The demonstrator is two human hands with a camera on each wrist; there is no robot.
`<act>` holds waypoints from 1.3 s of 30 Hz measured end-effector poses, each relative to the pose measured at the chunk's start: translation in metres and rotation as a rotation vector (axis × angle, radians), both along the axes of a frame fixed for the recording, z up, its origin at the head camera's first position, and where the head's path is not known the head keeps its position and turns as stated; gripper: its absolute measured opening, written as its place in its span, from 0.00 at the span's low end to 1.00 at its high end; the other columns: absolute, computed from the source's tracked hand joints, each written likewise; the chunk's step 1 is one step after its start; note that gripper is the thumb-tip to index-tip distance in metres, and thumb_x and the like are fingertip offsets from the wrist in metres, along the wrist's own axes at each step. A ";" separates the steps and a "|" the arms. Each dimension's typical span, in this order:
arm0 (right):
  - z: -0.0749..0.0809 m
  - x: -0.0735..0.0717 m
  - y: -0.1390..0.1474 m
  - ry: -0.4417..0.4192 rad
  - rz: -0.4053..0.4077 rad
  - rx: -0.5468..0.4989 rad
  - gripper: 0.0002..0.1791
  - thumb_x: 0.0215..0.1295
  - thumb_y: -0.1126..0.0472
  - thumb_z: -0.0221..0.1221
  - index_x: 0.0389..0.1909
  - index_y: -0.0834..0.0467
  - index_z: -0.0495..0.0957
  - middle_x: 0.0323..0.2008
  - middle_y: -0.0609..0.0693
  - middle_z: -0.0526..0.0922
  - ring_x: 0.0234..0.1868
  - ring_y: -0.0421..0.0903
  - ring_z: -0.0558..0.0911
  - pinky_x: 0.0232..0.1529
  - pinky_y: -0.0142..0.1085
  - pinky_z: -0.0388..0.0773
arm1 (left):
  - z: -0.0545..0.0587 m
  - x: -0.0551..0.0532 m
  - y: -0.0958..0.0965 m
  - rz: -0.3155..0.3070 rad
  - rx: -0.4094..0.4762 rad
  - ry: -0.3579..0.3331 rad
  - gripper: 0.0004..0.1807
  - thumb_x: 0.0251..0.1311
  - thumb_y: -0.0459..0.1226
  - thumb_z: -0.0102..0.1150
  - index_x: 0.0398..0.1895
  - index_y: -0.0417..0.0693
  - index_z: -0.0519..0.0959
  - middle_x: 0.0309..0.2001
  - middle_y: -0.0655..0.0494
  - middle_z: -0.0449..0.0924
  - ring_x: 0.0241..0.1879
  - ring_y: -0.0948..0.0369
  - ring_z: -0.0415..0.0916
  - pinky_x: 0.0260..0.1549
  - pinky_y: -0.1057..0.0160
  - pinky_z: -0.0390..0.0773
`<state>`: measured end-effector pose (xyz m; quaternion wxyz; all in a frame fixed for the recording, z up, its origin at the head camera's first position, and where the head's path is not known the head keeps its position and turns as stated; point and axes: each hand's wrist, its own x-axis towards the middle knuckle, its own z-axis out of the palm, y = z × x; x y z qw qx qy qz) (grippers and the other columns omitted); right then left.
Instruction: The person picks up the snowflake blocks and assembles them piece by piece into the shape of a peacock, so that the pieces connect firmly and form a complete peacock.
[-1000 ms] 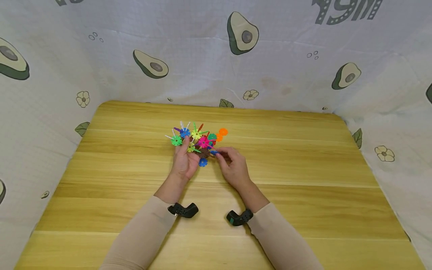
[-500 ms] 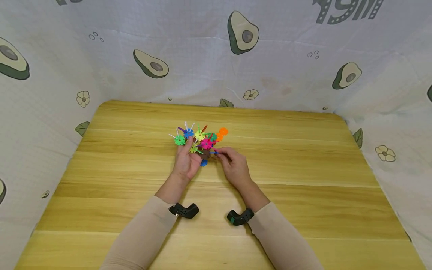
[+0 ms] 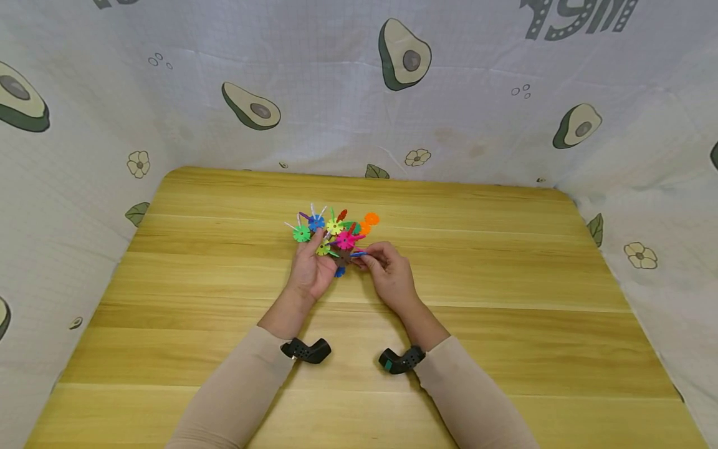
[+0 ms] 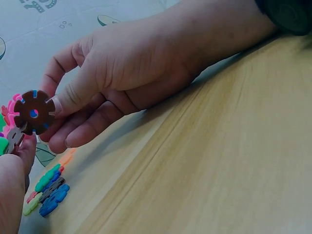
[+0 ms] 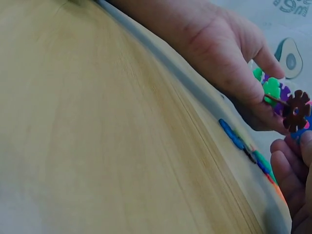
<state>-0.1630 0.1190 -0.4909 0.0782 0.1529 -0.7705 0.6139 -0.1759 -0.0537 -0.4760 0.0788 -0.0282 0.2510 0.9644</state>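
My left hand (image 3: 310, 268) holds a cluster of joined plastic snowflake discs (image 3: 345, 240) in pink, green, yellow, blue, purple and brown, its thumb on the near side. The cluster is raised above the table, as both wrist views show. Opposite it, my right hand (image 3: 392, 277) pinches a blue snowflake disc (image 3: 358, 254) between thumb and fingertips, right at the cluster's brown disc (image 3: 343, 259). In the left wrist view that brown disc (image 4: 34, 112) faces the camera, with blue showing through its slots.
On the wooden table (image 3: 505, 312), behind and under the cluster, lie several flat discs, among them an orange disc (image 3: 372, 219) and a blue disc (image 4: 55, 200). A cloth (image 3: 336, 125) printed with avocados surrounds the table's back and sides.
The left hand has brought the cluster slightly right, closer to the right hand. The pinched blue disc has turned in the right fingers and now sits against the brown disc.
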 end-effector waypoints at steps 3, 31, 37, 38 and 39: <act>0.000 0.000 0.000 -0.025 0.009 -0.031 0.05 0.70 0.73 0.59 0.43 0.71 0.75 0.40 0.70 0.87 0.37 0.33 0.87 0.40 0.35 0.88 | 0.000 -0.001 0.000 -0.009 0.013 -0.013 0.12 0.82 0.40 0.38 0.56 0.47 0.70 0.56 0.56 0.84 0.58 0.61 0.81 0.59 0.62 0.81; 0.000 0.004 0.004 0.238 -0.042 0.271 0.03 0.67 0.74 0.62 0.36 0.65 0.83 0.33 0.61 0.90 0.31 0.52 0.88 0.30 0.33 0.83 | 0.002 0.005 0.006 -0.029 -0.115 -0.016 0.12 0.82 0.39 0.35 0.63 0.54 0.57 0.75 0.45 0.61 0.75 0.51 0.63 0.62 0.61 0.80; 0.001 0.004 0.002 0.090 -0.008 0.183 0.03 0.68 0.72 0.62 0.41 0.67 0.81 0.40 0.64 0.89 0.41 0.56 0.90 0.38 0.30 0.86 | 0.001 0.003 0.005 -0.014 -0.099 -0.023 0.11 0.82 0.40 0.35 0.61 0.53 0.61 0.67 0.52 0.70 0.78 0.50 0.58 0.62 0.61 0.79; 0.002 0.004 0.001 0.042 -0.006 0.146 0.04 0.69 0.72 0.62 0.42 0.67 0.80 0.41 0.65 0.89 0.43 0.57 0.90 0.40 0.29 0.86 | 0.001 0.002 0.005 -0.011 -0.092 -0.025 0.11 0.82 0.40 0.35 0.60 0.52 0.62 0.67 0.52 0.70 0.78 0.50 0.58 0.64 0.61 0.78; 0.002 0.004 0.001 -0.001 -0.005 0.106 0.05 0.69 0.72 0.61 0.43 0.68 0.79 0.43 0.66 0.88 0.45 0.59 0.89 0.42 0.29 0.86 | 0.001 0.002 0.005 -0.007 -0.081 -0.023 0.10 0.82 0.40 0.36 0.59 0.52 0.64 0.66 0.53 0.72 0.76 0.52 0.61 0.64 0.61 0.77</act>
